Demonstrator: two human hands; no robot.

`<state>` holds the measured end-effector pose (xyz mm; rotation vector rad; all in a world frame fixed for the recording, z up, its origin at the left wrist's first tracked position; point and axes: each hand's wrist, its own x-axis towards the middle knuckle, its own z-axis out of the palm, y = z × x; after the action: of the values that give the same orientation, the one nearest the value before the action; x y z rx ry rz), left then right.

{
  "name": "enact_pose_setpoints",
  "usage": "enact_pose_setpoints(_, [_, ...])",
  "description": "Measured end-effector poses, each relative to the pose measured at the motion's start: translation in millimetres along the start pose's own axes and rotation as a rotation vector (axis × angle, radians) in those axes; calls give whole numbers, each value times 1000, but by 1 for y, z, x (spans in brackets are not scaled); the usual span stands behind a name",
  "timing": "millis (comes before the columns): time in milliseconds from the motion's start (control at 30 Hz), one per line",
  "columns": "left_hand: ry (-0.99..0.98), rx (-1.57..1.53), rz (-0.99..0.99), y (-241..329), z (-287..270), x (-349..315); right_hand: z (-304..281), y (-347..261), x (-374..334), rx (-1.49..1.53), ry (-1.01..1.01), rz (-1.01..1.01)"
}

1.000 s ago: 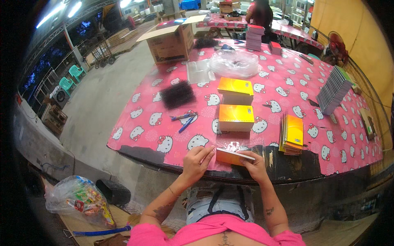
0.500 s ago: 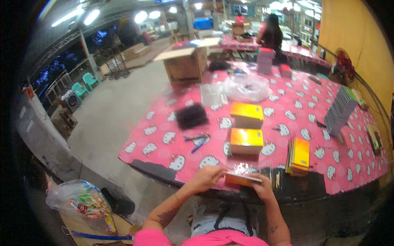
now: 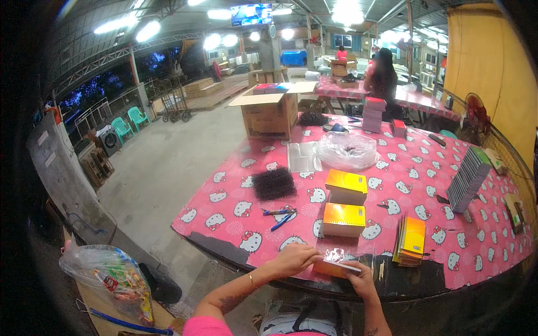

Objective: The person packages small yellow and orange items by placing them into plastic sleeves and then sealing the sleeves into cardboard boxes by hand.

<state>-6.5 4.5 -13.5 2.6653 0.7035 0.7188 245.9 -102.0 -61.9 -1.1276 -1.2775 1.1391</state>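
Note:
Over the table's near edge, my right hand [image 3: 362, 279] grips a small notebook [image 3: 330, 269] with an orange cover by its right end, tilted so a white page edge shows. My left hand [image 3: 298, 260] is at the notebook's left end, fingers bent and pinched together; what lies between the fingertips is hidden. Just beyond are two stacks of yellow-orange spiral notebooks, a nearer stack [image 3: 344, 219] and a farther stack [image 3: 346, 185]. To their left lie blue-handled pliers [image 3: 282, 218] and a pile of black binding coils [image 3: 273, 183]. A leaning bundle of notebooks [image 3: 412, 241] stands at the right.
The pink patterned tablecloth [image 3: 224, 193] is torn at the front edge. Farther back are clear plastic wrap [image 3: 347, 150], an open cardboard box [image 3: 270, 117] and a tall stack of striped-edged books [image 3: 467, 179]. A bag of wrappers [image 3: 112, 277] lies lower left. A person [image 3: 384, 73] is at the far table.
The view has tilted upward, so the table sits lower in the picture. Both hands stay at the same notebook, with little visible change in their hold.

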Motion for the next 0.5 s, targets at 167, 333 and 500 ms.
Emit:
enact_pose_setpoints(167, [-10, 45, -99, 16, 2, 6, 1, 1, -1, -2, 43, -23])
enact_pose_setpoints(333, [297, 408, -131, 53, 78, -30, 8, -4, -4, 73, 97, -41])
enact_pose_setpoints(500, [490, 459, -106, 45, 67, -19, 5, -2, -4, 33, 103, -40])
